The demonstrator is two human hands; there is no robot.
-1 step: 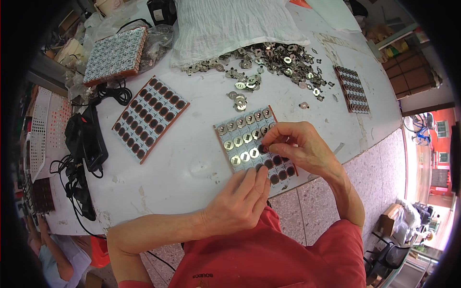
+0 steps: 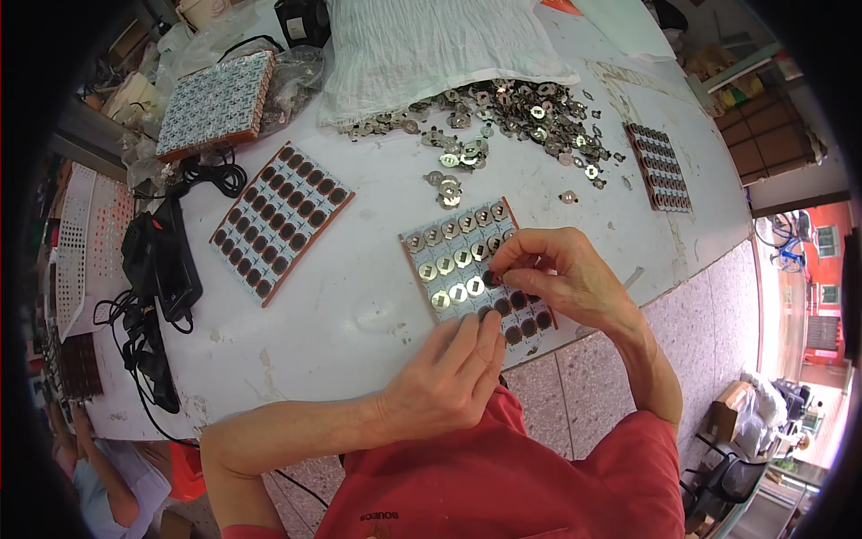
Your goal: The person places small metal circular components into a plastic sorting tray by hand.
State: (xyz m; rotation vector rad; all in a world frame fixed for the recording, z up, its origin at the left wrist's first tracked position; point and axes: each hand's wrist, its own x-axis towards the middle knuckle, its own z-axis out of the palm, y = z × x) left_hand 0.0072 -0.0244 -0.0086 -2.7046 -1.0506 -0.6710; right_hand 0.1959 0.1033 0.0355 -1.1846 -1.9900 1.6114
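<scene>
A panel of small circuit boards point(image 2: 449, 238) lies on the table before me. Shiny round metal pieces point(image 2: 458, 292) with cut-out centres sit in its far and middle rows, while dark round spots show in the nearer ones. My right hand point(image 2: 566, 274) is over the panel's right side, thumb and fingers pinched together at one spot. Whatever is between those fingertips is hidden. On the panel's near edge rests my left hand point(image 2: 453, 368), fingers stretched out and holding nothing that I can see.
Loose metal pieces point(image 2: 530, 112) are heaped beneath a white woven bag point(image 2: 440, 54). Another panel point(image 2: 283, 216) lies left, a small one point(image 2: 658, 168) right. A stack of boards point(image 2: 218, 101) stands at far left, near black power adapters point(image 2: 162, 256) and cables. At lower left is another person point(image 2: 126, 485).
</scene>
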